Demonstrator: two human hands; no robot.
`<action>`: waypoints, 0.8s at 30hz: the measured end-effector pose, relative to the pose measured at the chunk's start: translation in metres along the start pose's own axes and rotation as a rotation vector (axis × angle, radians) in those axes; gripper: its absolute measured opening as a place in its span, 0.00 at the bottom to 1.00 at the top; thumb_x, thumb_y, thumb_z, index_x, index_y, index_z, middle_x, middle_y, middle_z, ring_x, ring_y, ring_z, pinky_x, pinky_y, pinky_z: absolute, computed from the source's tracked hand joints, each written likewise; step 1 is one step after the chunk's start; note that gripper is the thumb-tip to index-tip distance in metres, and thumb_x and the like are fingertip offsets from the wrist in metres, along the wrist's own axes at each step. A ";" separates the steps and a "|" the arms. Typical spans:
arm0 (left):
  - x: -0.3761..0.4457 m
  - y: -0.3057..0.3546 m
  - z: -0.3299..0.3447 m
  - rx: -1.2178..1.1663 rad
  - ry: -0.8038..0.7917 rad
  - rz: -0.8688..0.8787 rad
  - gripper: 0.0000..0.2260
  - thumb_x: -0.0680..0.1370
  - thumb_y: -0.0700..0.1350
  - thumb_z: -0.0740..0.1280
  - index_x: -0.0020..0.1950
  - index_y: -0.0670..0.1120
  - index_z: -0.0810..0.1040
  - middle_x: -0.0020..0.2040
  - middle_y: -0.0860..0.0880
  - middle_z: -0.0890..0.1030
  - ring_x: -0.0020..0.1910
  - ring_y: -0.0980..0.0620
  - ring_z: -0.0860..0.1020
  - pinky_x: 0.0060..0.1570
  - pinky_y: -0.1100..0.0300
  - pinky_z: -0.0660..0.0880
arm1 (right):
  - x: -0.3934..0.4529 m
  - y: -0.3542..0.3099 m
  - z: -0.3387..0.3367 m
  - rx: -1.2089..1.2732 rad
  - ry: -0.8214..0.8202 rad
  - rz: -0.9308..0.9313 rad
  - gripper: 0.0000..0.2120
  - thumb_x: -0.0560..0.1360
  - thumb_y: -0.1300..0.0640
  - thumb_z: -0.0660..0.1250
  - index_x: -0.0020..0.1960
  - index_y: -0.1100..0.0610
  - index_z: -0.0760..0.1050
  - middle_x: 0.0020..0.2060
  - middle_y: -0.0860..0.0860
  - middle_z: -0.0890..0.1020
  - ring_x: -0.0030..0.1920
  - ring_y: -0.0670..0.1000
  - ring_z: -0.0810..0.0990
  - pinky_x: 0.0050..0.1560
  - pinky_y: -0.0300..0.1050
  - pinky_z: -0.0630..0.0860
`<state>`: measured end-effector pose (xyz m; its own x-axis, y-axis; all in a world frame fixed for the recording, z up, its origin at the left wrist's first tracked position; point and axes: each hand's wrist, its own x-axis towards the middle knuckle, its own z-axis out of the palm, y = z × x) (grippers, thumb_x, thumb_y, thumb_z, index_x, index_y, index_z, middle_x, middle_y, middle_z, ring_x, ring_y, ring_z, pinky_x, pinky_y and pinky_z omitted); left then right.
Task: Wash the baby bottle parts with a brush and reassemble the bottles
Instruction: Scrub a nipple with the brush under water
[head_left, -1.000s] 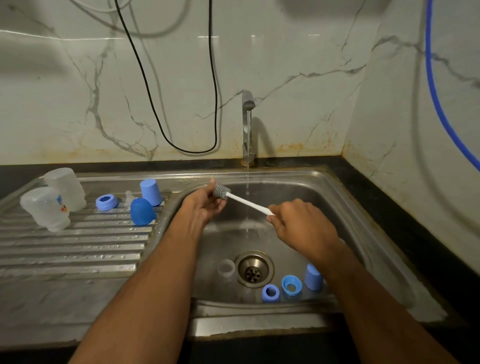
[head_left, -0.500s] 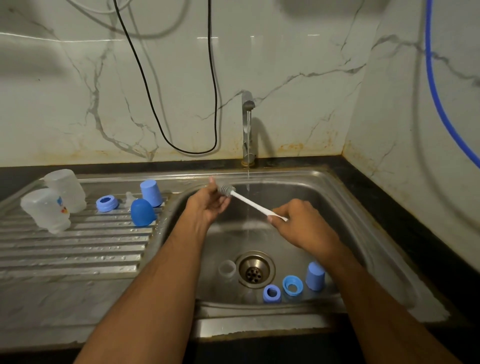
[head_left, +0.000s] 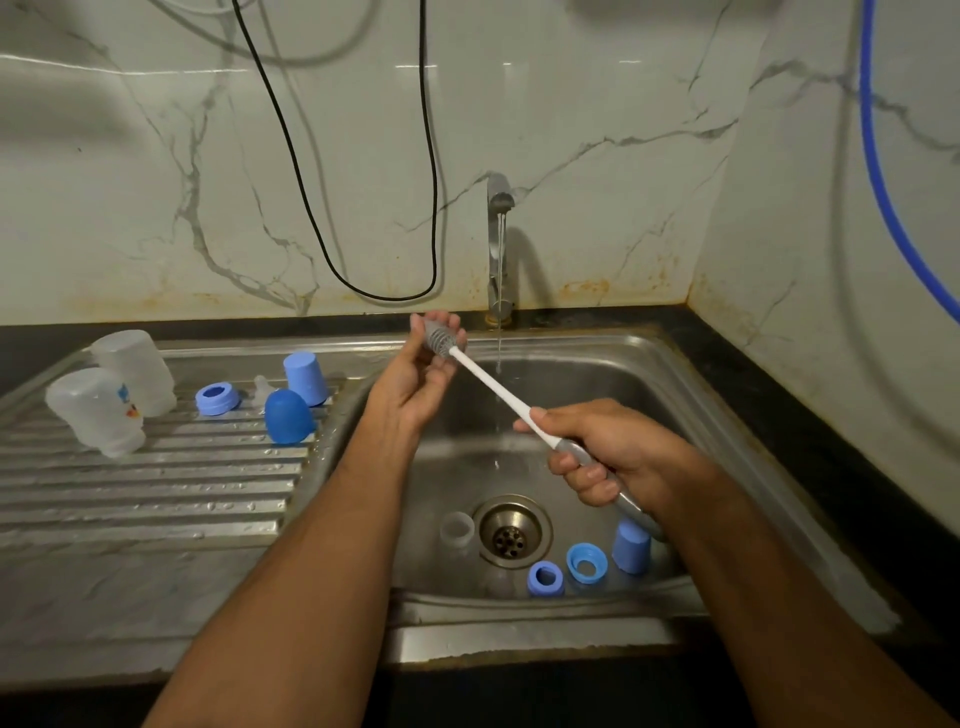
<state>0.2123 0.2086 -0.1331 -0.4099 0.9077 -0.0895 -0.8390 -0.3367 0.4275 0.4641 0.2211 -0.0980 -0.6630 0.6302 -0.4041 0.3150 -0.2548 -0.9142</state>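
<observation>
My right hand (head_left: 608, 457) grips the grey handle of a bottle brush (head_left: 493, 387) with a white shaft, held over the sink basin (head_left: 691, 415). Its grey bristle head lies in the palm of my left hand (head_left: 421, 374), whose fingers are loosely raised around it. Two clear bottles (head_left: 111, 395) stand upside down on the drainboard (head_left: 145, 493), with a blue ring (head_left: 217, 399), a clear teat (head_left: 263, 387), a light blue cap (head_left: 305, 378) and a dark blue dome cap (head_left: 287, 417). In the basin lie a clear part (head_left: 457, 529), two blue rings (head_left: 566, 569) and a blue cap (head_left: 631, 546).
The tap (head_left: 500, 244) at the back runs a thin stream into the basin, just right of the brush head. The drain (head_left: 511, 531) sits in the basin's middle. A black cable (head_left: 363, 234) and a blue hose (head_left: 883, 171) hang on the marble walls.
My left hand has turned palm up and opened around the brush head. My right hand has slid back down the shaft onto the grey handle.
</observation>
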 end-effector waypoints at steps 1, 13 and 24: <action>0.003 -0.001 -0.004 0.110 0.067 -0.038 0.11 0.81 0.45 0.66 0.57 0.38 0.79 0.51 0.40 0.85 0.54 0.45 0.84 0.59 0.48 0.80 | 0.003 0.004 0.001 -0.188 0.119 -0.075 0.12 0.82 0.50 0.65 0.59 0.54 0.82 0.29 0.50 0.73 0.24 0.45 0.65 0.23 0.38 0.61; 0.002 0.000 -0.002 0.186 0.123 -0.030 0.07 0.82 0.43 0.65 0.49 0.40 0.78 0.46 0.42 0.82 0.45 0.47 0.83 0.50 0.47 0.81 | 0.008 0.008 0.010 -0.208 0.142 -0.104 0.12 0.83 0.51 0.64 0.60 0.55 0.80 0.29 0.50 0.72 0.23 0.44 0.65 0.21 0.37 0.61; 0.004 -0.004 -0.013 0.386 0.289 -0.122 0.16 0.83 0.52 0.63 0.54 0.38 0.77 0.48 0.42 0.82 0.43 0.48 0.83 0.41 0.51 0.83 | 0.010 0.014 0.005 -1.195 0.437 -0.452 0.12 0.82 0.48 0.64 0.62 0.49 0.81 0.38 0.46 0.80 0.35 0.44 0.77 0.35 0.39 0.73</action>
<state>0.2094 0.2100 -0.1471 -0.4456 0.8097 -0.3819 -0.7155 -0.0658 0.6955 0.4579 0.2201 -0.1152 -0.6670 0.7254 0.1700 0.6702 0.6838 -0.2886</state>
